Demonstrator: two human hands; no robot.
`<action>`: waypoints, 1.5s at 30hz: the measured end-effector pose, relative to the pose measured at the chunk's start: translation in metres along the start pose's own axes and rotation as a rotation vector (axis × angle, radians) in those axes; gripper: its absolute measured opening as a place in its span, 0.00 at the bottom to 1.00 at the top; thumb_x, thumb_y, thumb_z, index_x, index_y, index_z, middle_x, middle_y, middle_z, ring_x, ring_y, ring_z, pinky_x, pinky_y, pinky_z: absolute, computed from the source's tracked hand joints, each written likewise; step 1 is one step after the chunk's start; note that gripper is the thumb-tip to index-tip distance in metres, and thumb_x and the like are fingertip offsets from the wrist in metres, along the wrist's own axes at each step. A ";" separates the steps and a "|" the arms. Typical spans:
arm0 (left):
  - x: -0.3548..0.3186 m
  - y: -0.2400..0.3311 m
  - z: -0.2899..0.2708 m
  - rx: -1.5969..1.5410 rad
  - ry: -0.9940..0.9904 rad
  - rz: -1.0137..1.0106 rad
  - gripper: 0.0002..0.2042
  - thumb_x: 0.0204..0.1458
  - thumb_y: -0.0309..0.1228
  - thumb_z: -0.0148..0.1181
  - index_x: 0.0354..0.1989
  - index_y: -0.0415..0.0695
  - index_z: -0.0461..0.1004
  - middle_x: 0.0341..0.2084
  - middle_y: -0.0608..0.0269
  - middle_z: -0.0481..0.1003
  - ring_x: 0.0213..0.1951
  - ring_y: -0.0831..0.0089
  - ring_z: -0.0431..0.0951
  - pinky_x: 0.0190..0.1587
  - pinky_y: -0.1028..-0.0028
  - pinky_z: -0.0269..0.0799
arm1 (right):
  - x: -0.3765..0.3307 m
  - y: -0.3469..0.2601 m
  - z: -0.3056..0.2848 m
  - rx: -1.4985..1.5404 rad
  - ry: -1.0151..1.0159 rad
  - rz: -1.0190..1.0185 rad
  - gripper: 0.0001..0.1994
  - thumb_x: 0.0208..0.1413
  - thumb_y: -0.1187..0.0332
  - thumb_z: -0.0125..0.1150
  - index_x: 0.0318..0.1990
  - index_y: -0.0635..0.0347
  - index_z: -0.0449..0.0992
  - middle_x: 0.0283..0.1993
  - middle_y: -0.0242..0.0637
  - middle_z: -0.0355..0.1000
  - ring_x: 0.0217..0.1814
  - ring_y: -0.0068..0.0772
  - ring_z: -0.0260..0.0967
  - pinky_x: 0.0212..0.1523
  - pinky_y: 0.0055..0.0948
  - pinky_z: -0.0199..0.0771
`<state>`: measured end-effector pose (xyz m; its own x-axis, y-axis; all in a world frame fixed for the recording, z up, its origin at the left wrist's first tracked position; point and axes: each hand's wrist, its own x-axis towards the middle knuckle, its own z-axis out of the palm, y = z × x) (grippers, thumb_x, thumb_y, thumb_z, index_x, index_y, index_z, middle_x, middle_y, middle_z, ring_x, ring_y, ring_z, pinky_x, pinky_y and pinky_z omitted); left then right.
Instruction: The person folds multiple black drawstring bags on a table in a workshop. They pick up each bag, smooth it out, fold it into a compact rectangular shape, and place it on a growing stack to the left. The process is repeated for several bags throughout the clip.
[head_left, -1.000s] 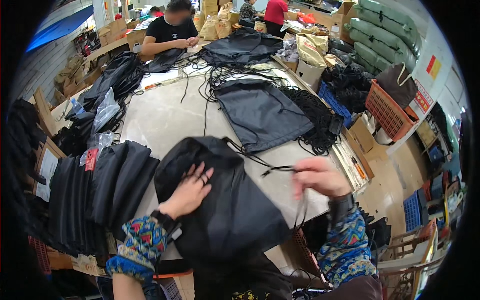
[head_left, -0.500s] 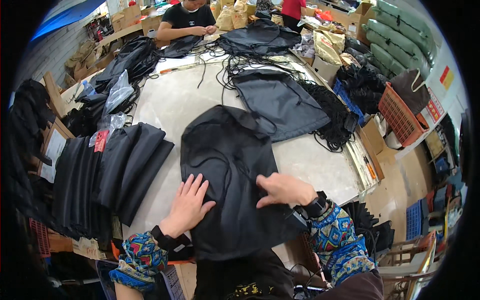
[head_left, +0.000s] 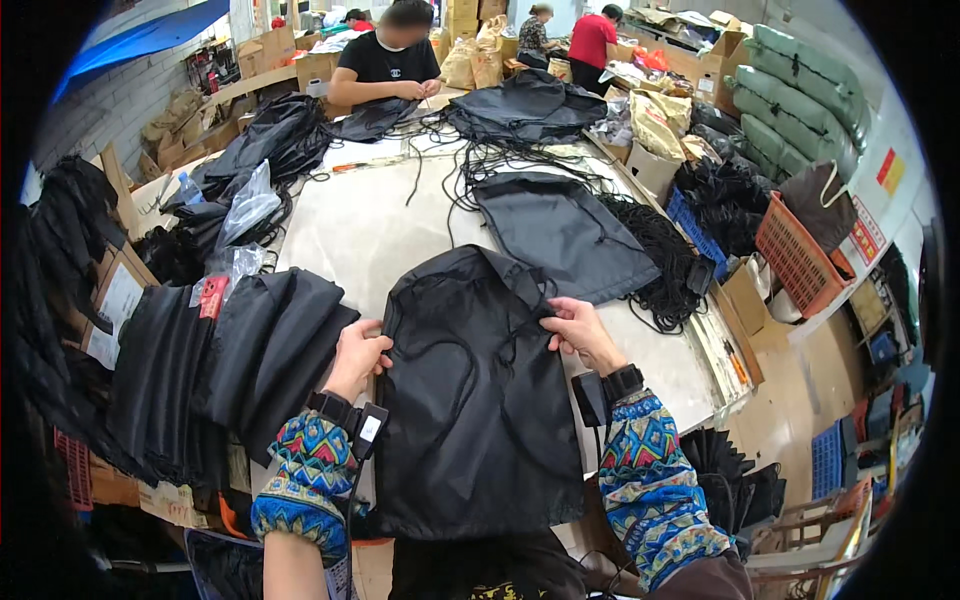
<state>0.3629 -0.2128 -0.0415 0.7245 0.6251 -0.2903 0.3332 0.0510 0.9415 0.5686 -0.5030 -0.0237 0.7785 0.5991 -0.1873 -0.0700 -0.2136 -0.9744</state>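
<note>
A black drawstring bag [head_left: 470, 430] lies spread over the table's near edge, its top end pointing away from me and its lower end hanging toward my lap. Loose black cord curves across its upper face. My left hand [head_left: 358, 358] pinches the bag's left edge. Opposite it, my right hand [head_left: 582, 332] grips the right edge near the top, where the cord comes out. Just beyond lies a second black drawstring bag [head_left: 560, 235], flat on the table. Folded black bags [head_left: 230, 370] stand in a thick row to the left of my left hand.
A tangle of black cords [head_left: 665, 270] lines the table's right side. More black bags [head_left: 525, 105] are heaped at the far end, where a person in a black shirt [head_left: 385, 75] works. An orange crate [head_left: 800, 255] stands at right. The pale tabletop [head_left: 340, 215] shows between the piles.
Both hands have gone from lying on the bag's face to gripping its two side edges. The bag now lies straighter and smoother. My view has tilted up slightly.
</note>
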 end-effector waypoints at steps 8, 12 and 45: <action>-0.013 -0.011 -0.015 -0.039 0.005 0.062 0.12 0.53 0.18 0.45 0.33 0.39 0.78 0.25 0.64 0.76 0.25 0.77 0.73 0.30 0.79 0.68 | -0.019 0.027 -0.004 0.127 0.013 -0.144 0.13 0.44 0.86 0.46 0.26 0.64 0.79 0.40 0.34 0.78 0.33 0.19 0.69 0.35 0.16 0.67; -0.058 0.029 0.010 0.407 -0.123 0.771 0.30 0.50 0.33 0.64 0.61 0.37 0.62 0.54 0.54 0.70 0.54 0.65 0.70 0.55 0.69 0.66 | -0.020 0.045 -0.005 -0.131 0.081 -0.461 0.14 0.42 0.86 0.45 0.26 0.67 0.80 0.41 0.41 0.77 0.40 0.30 0.71 0.43 0.21 0.68; -0.095 -0.002 0.055 0.920 -0.508 1.006 0.17 0.48 0.25 0.56 0.49 0.47 0.74 0.61 0.61 0.66 0.50 0.57 0.68 0.52 0.61 0.67 | -0.150 -0.016 0.003 -1.017 -0.561 -0.631 0.32 0.44 0.79 0.56 0.62 0.61 0.61 0.61 0.54 0.60 0.66 0.50 0.56 0.60 0.42 0.64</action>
<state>0.3269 -0.3154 -0.0250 0.9465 -0.2525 0.2009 -0.3142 -0.8630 0.3955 0.4514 -0.5869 0.0198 0.1248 0.9922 -0.0038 0.8949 -0.1142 -0.4315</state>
